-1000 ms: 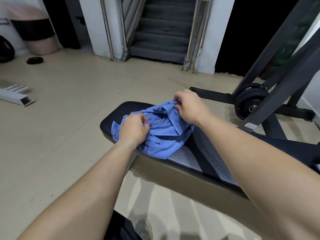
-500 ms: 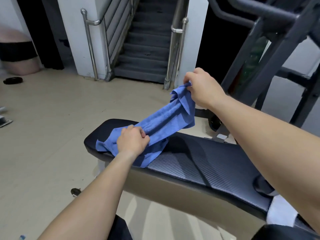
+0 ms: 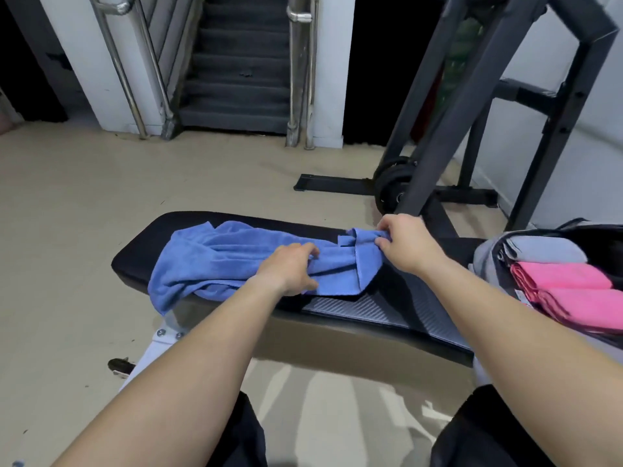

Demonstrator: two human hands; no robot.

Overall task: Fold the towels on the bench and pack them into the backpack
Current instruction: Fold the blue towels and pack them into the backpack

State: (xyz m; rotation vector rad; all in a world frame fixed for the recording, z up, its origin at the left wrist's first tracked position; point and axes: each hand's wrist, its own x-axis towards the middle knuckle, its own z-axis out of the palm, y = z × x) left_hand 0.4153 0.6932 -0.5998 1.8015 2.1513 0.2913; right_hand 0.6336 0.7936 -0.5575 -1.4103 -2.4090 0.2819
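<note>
Left hand [image 3: 290,267] is bunched on the middle of the blue towel [image 3: 219,261], fingers curled into the cloth. Right hand [image 3: 404,246] pinches the towel's right end, so the two hands sit a bit apart with the fabric stretched between them. The towel is lying rumpled along the desk [image 3: 387,308], and its left end droops over the near edge.

Looks to me like the spreading-out stage, before any real fold. The backpack [image 3: 488,254] is open at the right end of the desk, with pink towels [image 3: 573,291] and a grey one [image 3: 546,249] already folded inside, so this might be the last one, though I can't say for sure.

Next move, I reckon: find the corners and pull it flat, since it's pretty twisted. Then fold it small enough to fit beside the pink ones.
</note>
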